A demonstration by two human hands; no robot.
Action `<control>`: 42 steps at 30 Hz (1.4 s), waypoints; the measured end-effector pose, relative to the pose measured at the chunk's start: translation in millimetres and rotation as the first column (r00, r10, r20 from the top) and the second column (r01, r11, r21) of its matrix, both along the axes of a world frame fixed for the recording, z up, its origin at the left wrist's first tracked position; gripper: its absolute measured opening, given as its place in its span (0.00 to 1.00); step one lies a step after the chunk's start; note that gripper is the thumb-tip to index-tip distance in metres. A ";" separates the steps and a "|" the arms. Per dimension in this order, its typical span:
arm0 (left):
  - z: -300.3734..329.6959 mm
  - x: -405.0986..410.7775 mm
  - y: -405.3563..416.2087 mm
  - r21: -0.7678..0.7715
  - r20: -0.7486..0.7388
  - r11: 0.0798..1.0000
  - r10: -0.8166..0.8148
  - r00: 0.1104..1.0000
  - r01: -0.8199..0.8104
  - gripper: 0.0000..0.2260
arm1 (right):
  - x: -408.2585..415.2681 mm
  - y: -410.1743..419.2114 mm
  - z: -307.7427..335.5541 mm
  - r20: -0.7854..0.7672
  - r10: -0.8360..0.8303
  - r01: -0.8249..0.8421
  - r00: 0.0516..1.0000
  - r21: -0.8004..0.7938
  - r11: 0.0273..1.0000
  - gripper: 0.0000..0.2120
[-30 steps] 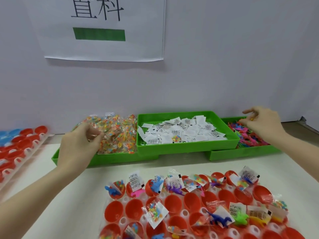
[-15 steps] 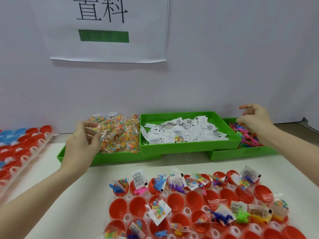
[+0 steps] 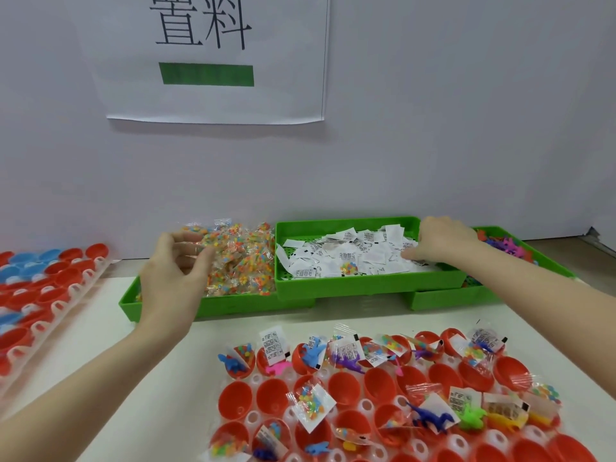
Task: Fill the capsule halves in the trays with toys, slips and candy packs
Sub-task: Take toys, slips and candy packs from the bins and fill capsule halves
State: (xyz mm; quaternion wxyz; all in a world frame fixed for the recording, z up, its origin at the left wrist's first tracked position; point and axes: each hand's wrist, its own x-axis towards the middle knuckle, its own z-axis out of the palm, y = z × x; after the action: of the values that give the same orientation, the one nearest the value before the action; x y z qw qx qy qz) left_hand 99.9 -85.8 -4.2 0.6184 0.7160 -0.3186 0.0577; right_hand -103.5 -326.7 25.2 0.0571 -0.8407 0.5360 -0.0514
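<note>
Left hand (image 3: 173, 271), forearm extended from the lower left, is raised over the near-left part of the green tray (image 3: 160, 308) that holds the heap of candy packs (image 3: 240, 258); its back faces the camera, the fingers are loosely curled toward the thumb, and motion blur at the fingertips leaves it unclear whether a pack is pinched between them. Right hand (image 3: 440, 243), forearm extended from the right edge, lies palm down across the right end of the middle green tray (image 3: 366, 285), its fingers bent downward with the tips on the white paper slips (image 3: 350, 255); whether a slip is actually gripped cannot be told. One candy pack lies among the slips. Behind the right wrist, a third green tray (image 3: 443, 298) contains coloured plastic toys (image 3: 503, 245). Nearest the camera, a clear tray (image 3: 253, 418) seats rows of red capsule halves (image 3: 236, 400): those of the far row and several to the right carry dinosaur toys, slips and candy packs, while a number in the middle rows hold nothing. At the left edge, a further tray (image 3: 60, 308) holds red and blue capsule halves. All trays rest on a white table (image 3: 100, 378) against a white wall bearing a printed paper sign (image 3: 213, 58) with a green bar.
</note>
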 end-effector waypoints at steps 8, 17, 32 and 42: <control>14.3 -15.8 14.3 -0.018 -0.028 0.993 -0.120 0.992 0.119 0.09 | -1.3 -2.9 8.3 0.315 -0.022 -0.010 0.949 0.097 0.995 0.12; 25.9 -34.9 24.6 -0.041 -0.151 0.979 -0.203 0.968 0.199 0.07 | -22.7 13.5 23.4 0.544 0.145 -0.098 0.826 -0.114 0.989 0.09; 55.6 -165.9 45.0 0.000 -0.327 0.791 -0.578 0.747 0.612 0.10 | -88.8 186.6 43.4 0.856 0.107 -0.656 0.505 0.301 0.692 0.10; 59.7 -199.2 65.1 -0.160 -0.386 0.738 -0.658 0.647 0.655 0.06 | -114.8 215.0 44.4 0.846 0.212 -0.504 0.490 0.076 0.860 0.11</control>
State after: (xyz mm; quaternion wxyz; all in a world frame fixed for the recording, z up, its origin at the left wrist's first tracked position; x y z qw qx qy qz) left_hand -99.3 -20.7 55.5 0.6524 0.5450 -0.4156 -0.3235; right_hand -218.3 -111.7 69.7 0.4389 -0.7935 0.2593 -0.3323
